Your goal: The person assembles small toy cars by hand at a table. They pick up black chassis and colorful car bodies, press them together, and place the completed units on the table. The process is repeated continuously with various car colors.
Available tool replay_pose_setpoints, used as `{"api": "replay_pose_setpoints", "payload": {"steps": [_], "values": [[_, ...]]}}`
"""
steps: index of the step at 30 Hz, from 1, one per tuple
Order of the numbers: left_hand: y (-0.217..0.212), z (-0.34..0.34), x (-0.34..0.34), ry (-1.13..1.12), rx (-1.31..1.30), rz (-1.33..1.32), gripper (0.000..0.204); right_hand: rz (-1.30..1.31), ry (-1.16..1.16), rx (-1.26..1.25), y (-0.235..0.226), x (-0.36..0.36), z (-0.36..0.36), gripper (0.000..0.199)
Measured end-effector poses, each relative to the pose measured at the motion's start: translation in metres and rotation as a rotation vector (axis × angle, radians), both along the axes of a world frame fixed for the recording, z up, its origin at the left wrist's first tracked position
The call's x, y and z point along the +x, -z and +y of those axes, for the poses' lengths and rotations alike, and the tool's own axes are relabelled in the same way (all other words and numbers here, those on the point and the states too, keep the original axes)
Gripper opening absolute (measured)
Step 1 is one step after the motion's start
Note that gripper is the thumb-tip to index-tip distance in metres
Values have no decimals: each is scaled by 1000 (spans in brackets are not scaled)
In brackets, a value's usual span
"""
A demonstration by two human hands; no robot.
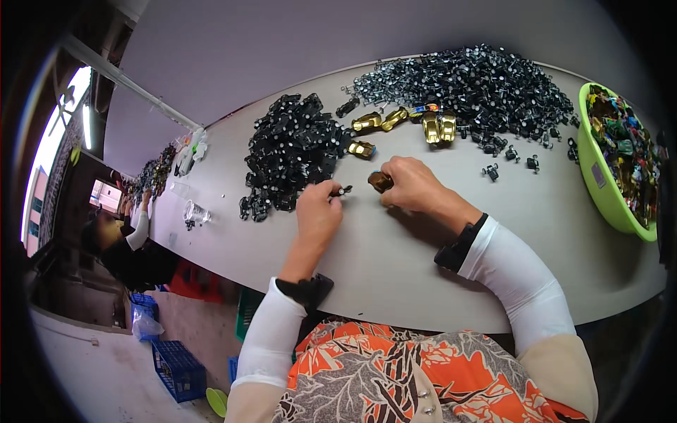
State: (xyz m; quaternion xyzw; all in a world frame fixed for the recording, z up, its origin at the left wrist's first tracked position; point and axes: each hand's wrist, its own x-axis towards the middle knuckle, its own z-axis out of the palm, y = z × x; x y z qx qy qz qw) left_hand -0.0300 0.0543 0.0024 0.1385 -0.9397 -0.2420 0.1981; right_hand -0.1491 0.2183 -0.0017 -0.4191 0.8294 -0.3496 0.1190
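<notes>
the left hand [317, 215] pinches a small black axle piece [343, 190]; at its 3 o'clock the right hand [412, 185] grips a gold toy car body [379, 182].

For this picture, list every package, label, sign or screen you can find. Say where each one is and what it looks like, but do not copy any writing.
Label: a small pale rectangle stuck on the outer wall of the lime-green basin, at the table's right end.
Clear plastic bag: crumpled, on the blue crate at the lower left, beside the table.
No signs or screens can be made out.
</notes>
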Motion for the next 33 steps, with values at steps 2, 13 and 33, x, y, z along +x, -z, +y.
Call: {"api": "replay_pose_setpoints", "payload": {"steps": [2, 13, 33], "values": [[4, 9, -2, -4, 631, 23, 8, -58, 31, -72, 2, 0, 3, 26], [18, 19, -7, 65, 1399, 120, 16, -66, -64, -309, 9, 23, -1, 27], [20, 9, -25, 185, 1491, 12, 11, -865, 12, -346, 9, 2, 10, 55]]}}
